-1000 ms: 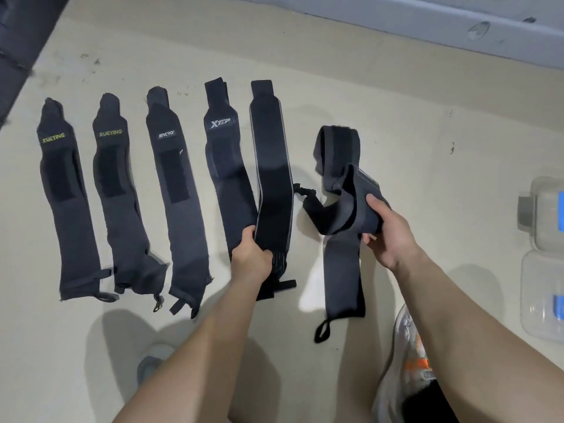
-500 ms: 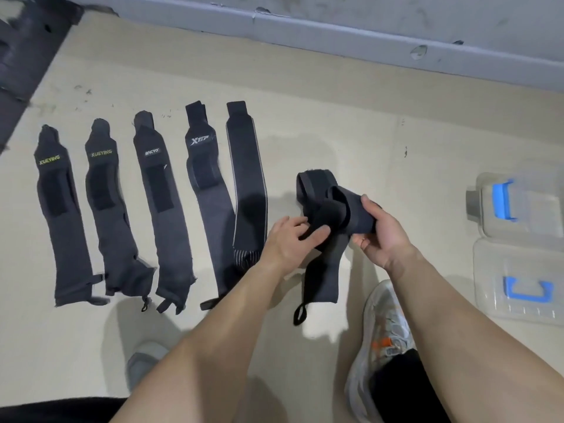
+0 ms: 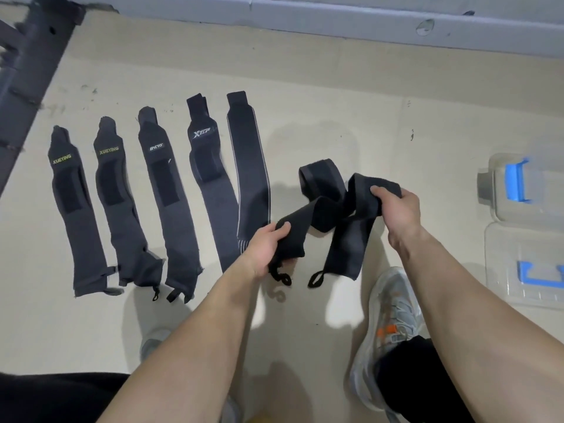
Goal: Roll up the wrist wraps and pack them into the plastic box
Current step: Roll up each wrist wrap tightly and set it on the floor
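On the pale floor [image 3: 335, 102], head view: a row of five flat wraps [image 3: 171, 209] lies side by side at left, fastening patches upward and thumb loops toward the person, presumably laid out so that each can be taken in turn. Right of the row is the held black wrapping [image 3: 332, 209], a twisted length with a loose coil at its far end and two thumb loops hanging from its near ends; whether it is one strip or a pair, and whether the coil touches the floor, cannot be told. Here the left grip [image 3: 265, 248] is clamped on one near end, thumb on top and fingers curled under, just above its dangling loop, while the right grip [image 3: 396, 206] is closed round a fold higher up, from which the second end hangs. Judged step: untwisting, since the fabric must lie flat before rolling can start from one end. At far right, well apart, the plastic box [image 3: 500, 215] and its lid [image 3: 518, 248], both clear with blue latches, show nothing packed. A grey shoe [image 3: 393, 315] stands just beneath the right forearm
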